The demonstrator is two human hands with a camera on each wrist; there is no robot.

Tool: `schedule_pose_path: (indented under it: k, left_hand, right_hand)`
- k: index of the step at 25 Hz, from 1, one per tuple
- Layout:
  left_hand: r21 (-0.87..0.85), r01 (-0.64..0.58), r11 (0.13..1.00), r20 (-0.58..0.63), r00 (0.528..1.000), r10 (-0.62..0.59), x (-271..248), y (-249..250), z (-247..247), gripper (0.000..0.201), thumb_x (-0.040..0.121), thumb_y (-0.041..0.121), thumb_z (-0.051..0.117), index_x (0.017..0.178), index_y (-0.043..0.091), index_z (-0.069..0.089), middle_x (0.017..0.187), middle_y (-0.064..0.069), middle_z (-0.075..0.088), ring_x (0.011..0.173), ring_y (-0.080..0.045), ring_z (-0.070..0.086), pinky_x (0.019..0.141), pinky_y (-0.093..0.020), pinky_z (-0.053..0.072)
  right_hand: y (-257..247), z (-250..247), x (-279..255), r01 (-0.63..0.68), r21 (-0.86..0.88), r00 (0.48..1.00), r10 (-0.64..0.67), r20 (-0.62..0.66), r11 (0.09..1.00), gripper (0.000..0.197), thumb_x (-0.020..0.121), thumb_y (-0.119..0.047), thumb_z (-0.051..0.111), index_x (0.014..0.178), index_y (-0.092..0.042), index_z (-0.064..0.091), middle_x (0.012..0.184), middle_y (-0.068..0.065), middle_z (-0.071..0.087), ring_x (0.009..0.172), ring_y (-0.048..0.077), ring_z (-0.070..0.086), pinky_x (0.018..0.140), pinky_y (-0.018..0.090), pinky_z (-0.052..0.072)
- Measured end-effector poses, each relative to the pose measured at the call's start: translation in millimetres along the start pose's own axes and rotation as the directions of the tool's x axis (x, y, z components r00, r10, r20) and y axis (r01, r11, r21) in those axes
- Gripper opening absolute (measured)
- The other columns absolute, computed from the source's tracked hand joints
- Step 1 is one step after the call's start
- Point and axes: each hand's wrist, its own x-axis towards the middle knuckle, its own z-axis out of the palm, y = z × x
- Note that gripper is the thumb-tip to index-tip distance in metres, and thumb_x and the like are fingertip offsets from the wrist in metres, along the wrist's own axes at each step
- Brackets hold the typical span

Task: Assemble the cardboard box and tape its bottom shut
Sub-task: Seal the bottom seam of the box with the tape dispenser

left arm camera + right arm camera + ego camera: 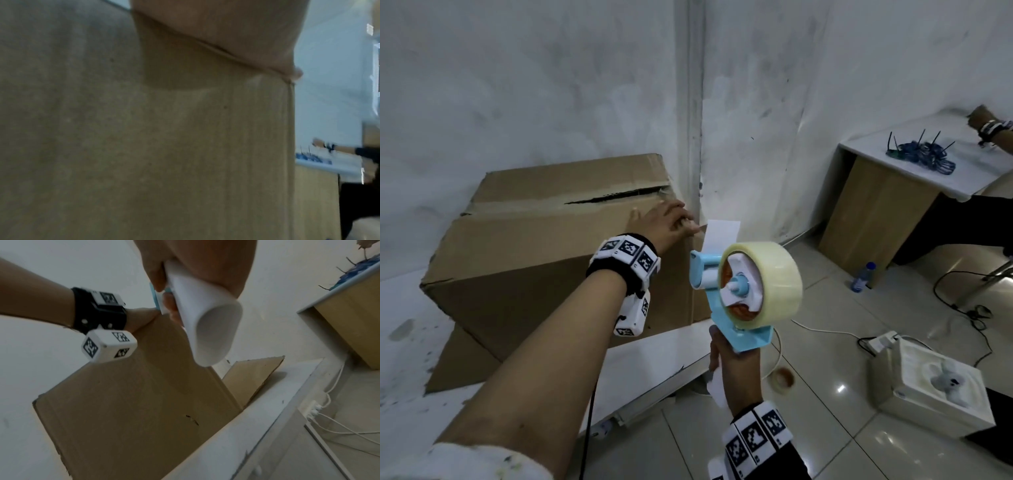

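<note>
A large brown cardboard box [544, 274] stands on a white table [410, 359] against the wall, its closed flaps facing up with a dark gap [616, 197] along their seam. My left hand [667, 221] lies flat on the box top at its right edge, palm against the cardboard [144, 146]. My right hand [736, 370] grips the white handle [205, 321] of a blue tape dispenser [739, 298] carrying a clear tape roll [774, 274], held in the air just right of the box. A pale tape strip [722, 236] runs up from the dispenser to my left fingertips.
On the tiled floor to the right lie a small tape roll [784, 377], a water bottle [861, 277], a power strip [880, 342] with cables and a white foam box [928, 387]. Another person's hand [983, 120] reaches over a second table [866, 150] with blue items.
</note>
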Motion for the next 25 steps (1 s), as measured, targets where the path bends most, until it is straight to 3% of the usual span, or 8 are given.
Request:
schedule_pose_path:
  k: [2, 5, 9, 10, 17, 21, 25]
  left_hand:
    - [0.049, -0.010, 0.999, 0.020, 1.000, 0.009, 1, 0, 3, 0.048, 0.089, 0.056, 0.032, 0.133, 0.037, 0.040, 0.153, 0.009, 0.022, 0.144, -0.016, 0.014, 0.112, -0.061, 0.003]
    - [0.080, -0.025, 0.996, 0.046, 0.999, 0.021, 3, -4, 3, 0.046, 0.095, 0.048, 0.025, 0.140, 0.038, 0.027, 0.157, 0.011, 0.009, 0.146, -0.016, 0.002, 0.113, -0.059, 0.002]
    - [0.083, -0.020, 0.996, 0.053, 0.998, 0.016, 5, -4, 4, 0.045, 0.097, 0.041, 0.024, 0.141, 0.035, 0.026, 0.157, 0.010, 0.008, 0.146, -0.017, 0.002, 0.114, -0.058, 0.003]
    - [0.085, -0.018, 0.996, 0.052, 0.999, 0.013, 6, -4, 4, 0.045, 0.097, 0.041, 0.026, 0.141, 0.034, 0.028, 0.157, 0.010, 0.008, 0.146, -0.017, 0.004, 0.114, -0.058, 0.003]
    - [0.116, -0.003, 0.993, 0.084, 0.996, -0.006, 5, 3, 3, 0.047, 0.096, 0.041, 0.027, 0.142, 0.031, 0.027, 0.157, 0.010, 0.007, 0.146, -0.018, 0.004, 0.112, -0.061, 0.004]
    - [0.145, -0.005, 0.989, 0.105, 0.994, -0.011, 4, 2, 3, 0.049, 0.096, 0.044, 0.025, 0.143, 0.032, 0.022, 0.157, 0.009, 0.004, 0.146, -0.018, 0.003, 0.113, -0.061, 0.003]
    - [0.100, 0.031, 0.994, 0.115, 0.992, -0.043, 2, 8, 0, 0.047, 0.097, 0.044, 0.023, 0.143, 0.034, 0.023, 0.157, 0.011, 0.005, 0.146, -0.018, 0.002, 0.112, -0.060, 0.000]
  right_hand:
    - [-11, 1, -2, -0.001, 0.076, 1.000, 0.003, -0.028, 0.997, 0.023, 0.082, -0.004, 0.066, 0.069, -0.012, 0.048, 0.041, -0.006, 0.045, 0.034, 0.005, 0.037, 0.036, 0.016, 0.029]
    - [-40, 1, -2, 0.043, -0.041, 0.998, -0.040, 0.055, 0.998, 0.015, 0.081, -0.011, 0.068, 0.074, -0.008, 0.055, 0.046, 0.000, 0.046, 0.034, 0.010, 0.035, 0.037, 0.018, 0.028]
    - [-48, 1, 21, -0.226, -0.191, 0.974, 0.224, -0.034, 0.955, 0.030, 0.085, -0.016, 0.061, 0.058, -0.007, 0.050, 0.032, -0.001, 0.043, 0.026, 0.010, 0.037, 0.034, 0.014, 0.031]
    - [-48, 3, 21, -0.244, -0.200, 0.970, 0.240, -0.042, 0.949, 0.031, 0.085, -0.016, 0.061, 0.057, -0.008, 0.049, 0.031, -0.001, 0.043, 0.025, 0.010, 0.037, 0.034, 0.014, 0.031]
    - [-64, 3, 5, -0.037, -0.336, 0.998, 0.049, 0.027, 0.941, 0.015, 0.084, -0.016, 0.060, 0.074, -0.007, 0.055, 0.048, 0.008, 0.046, 0.038, 0.017, 0.040, 0.042, 0.024, 0.035]
    - [-63, 4, 5, -0.011, -0.415, 1.000, 0.019, 0.016, 0.910, 0.022, 0.083, -0.017, 0.058, 0.100, -0.004, 0.053, 0.053, 0.007, 0.049, 0.040, 0.017, 0.043, 0.039, 0.021, 0.035]
    - [-60, 5, 5, -0.033, -0.393, 0.999, 0.025, -0.025, 0.919, 0.020, 0.082, -0.016, 0.058, 0.098, -0.005, 0.054, 0.054, 0.008, 0.048, 0.042, 0.018, 0.042, 0.040, 0.023, 0.035]
